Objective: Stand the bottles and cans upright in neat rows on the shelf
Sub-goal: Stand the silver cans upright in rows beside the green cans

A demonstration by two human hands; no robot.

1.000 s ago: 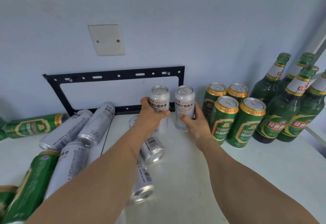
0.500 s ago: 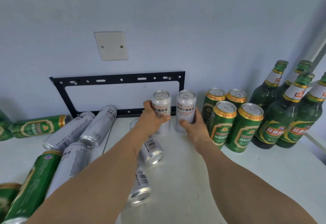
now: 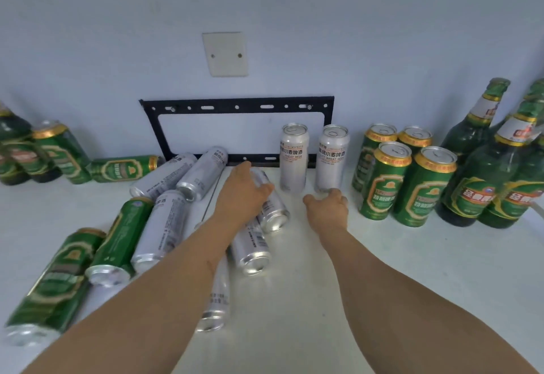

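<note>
Two silver cans stand upright side by side at the wall, one (image 3: 293, 159) on the left and one (image 3: 331, 162) on the right. My left hand (image 3: 244, 194) lies over the upper end of a silver can lying on its side (image 3: 272, 212), fingers curved round it. My right hand (image 3: 326, 209) hovers low in front of the right upright can's base, fingers loosely curled and holding nothing. To the right stand several green cans (image 3: 385, 179) and green bottles (image 3: 482, 182). More silver cans (image 3: 164, 226) and green cans (image 3: 120, 235) lie on the left.
The white shelf (image 3: 382, 270) runs along a pale blue wall. A black metal bracket (image 3: 235, 106) and a blank wall plate (image 3: 225, 53) sit behind the cans. Green bottles and cans (image 3: 53, 156) are heaped at the far left.
Both hands have let go of the two upright silver cans. My left hand dropped onto a lying silver can; my right hand drew back and down. The view shifted left.
</note>
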